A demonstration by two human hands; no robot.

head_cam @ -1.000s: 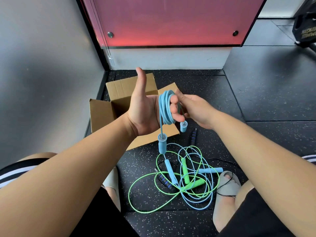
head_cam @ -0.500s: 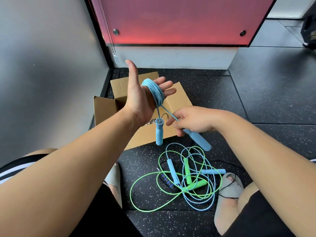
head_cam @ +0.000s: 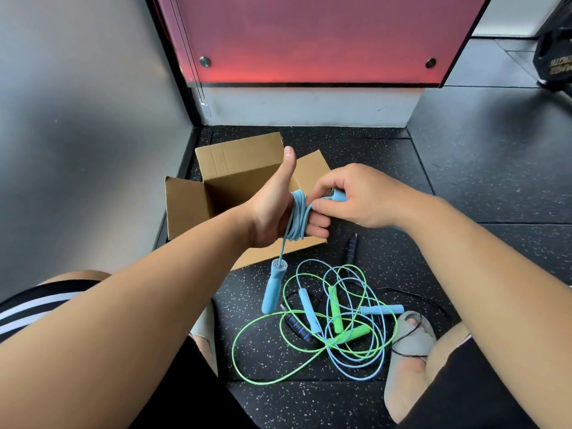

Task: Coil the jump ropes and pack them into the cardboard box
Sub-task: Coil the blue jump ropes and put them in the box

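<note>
A blue jump rope (head_cam: 296,216) is wound in a coil around the fingers of my left hand (head_cam: 272,209), whose thumb points up. One blue handle (head_cam: 274,287) hangs from the coil on a short length of cord. My right hand (head_cam: 365,196) grips the other blue handle (head_cam: 339,195) right beside the coil, touching my left fingers. Behind both hands the cardboard box (head_cam: 188,205) stands open on the floor; its inside is mostly hidden by my left hand.
A tangle lies on the black speckled floor in front of me: a green rope (head_cam: 335,317), a light blue rope (head_cam: 382,309) and a black rope with navy handles (head_cam: 351,247). My feet in grey slippers (head_cam: 408,339) flank it. A grey wall stands left, a red panel (head_cam: 309,38) behind.
My right hand has brought the second handle up from below to the coil, taking up the last loose cord. My left hand has tipped lower, and the hanging handle has swung down.
</note>
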